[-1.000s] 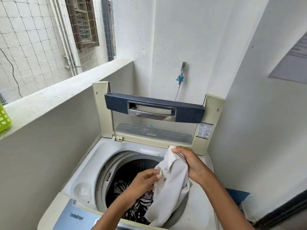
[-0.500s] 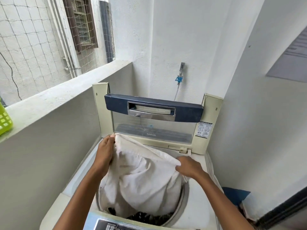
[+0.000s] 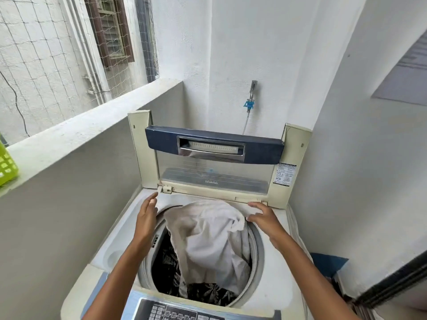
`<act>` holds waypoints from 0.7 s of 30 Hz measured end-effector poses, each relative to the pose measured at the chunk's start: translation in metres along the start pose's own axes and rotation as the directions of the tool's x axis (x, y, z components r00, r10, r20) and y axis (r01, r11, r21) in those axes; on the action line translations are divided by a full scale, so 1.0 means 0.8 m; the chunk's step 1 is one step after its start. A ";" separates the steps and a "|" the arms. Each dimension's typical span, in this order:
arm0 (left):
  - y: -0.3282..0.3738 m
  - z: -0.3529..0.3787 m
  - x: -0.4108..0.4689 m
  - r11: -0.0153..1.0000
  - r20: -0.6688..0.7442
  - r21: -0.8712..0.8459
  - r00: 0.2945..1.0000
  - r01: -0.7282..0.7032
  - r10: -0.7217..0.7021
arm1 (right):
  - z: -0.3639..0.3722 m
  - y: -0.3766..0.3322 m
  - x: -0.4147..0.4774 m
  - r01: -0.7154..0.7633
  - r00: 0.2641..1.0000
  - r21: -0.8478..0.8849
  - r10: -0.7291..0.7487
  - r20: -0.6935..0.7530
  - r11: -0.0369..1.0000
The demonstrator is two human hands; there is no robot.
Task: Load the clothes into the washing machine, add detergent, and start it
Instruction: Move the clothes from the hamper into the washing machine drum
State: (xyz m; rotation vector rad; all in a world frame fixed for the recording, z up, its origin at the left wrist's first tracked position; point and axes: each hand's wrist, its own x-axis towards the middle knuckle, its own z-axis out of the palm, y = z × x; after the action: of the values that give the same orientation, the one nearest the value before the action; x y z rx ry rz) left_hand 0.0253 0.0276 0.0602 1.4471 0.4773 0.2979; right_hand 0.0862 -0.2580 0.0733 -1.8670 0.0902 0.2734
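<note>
Clearly loading is underway: the white cloth (image 3: 208, 239) lies between the left hand (image 3: 146, 215) and right hand (image 3: 262, 218), draped into the drum (image 3: 257, 245) over dark patterned clothes (image 3: 208, 294). Both hands hover with relaxed fingers, gripping nothing. Detergent and starting remain, I'd judge.

1. The top-loading washing machine (image 3: 272, 269) stands with its lid (image 3: 215, 158) raised upright.
2. A white cloth (image 3: 208, 236) drapes into its drum, over dark patterned clothes (image 3: 208, 293).
3. A green basket (image 3: 7, 162) sits on the ledge (image 3: 76, 132).

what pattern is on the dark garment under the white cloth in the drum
Black with a pale leaf print, on the dark garment, head view.
</note>
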 end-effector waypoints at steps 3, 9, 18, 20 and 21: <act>-0.012 0.001 -0.010 0.991 0.110 0.120 0.991 0.066 -0.080 | -0.014 0.023 -0.007 -0.120 0.992 0.049 0.117 0.050 0.992; -0.017 0.062 -0.036 0.877 0.313 0.407 0.864 0.255 -0.395 | -0.050 0.059 -0.032 -0.157 0.988 0.138 0.155 0.026 0.978; -0.044 0.309 -0.123 0.921 0.750 0.352 0.638 -0.165 -0.173 | -0.199 0.163 -0.094 -0.108 0.893 0.473 0.294 -0.340 0.875; -0.064 0.374 -0.153 0.916 0.831 0.335 0.528 -0.222 -0.176 | -0.244 0.215 -0.111 -0.175 0.828 0.503 0.403 -0.390 0.846; -0.079 0.406 -0.167 0.899 0.860 0.355 0.466 -0.257 -0.207 | -0.262 0.243 -0.120 -0.221 0.788 0.522 0.466 -0.403 0.824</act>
State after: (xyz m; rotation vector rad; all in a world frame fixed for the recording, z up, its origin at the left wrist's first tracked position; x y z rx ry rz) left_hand 0.0605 -0.3265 0.0326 1.8264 -0.4030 -0.6236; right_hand -0.0154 -0.5241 -0.0250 -1.3939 0.8248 -0.0116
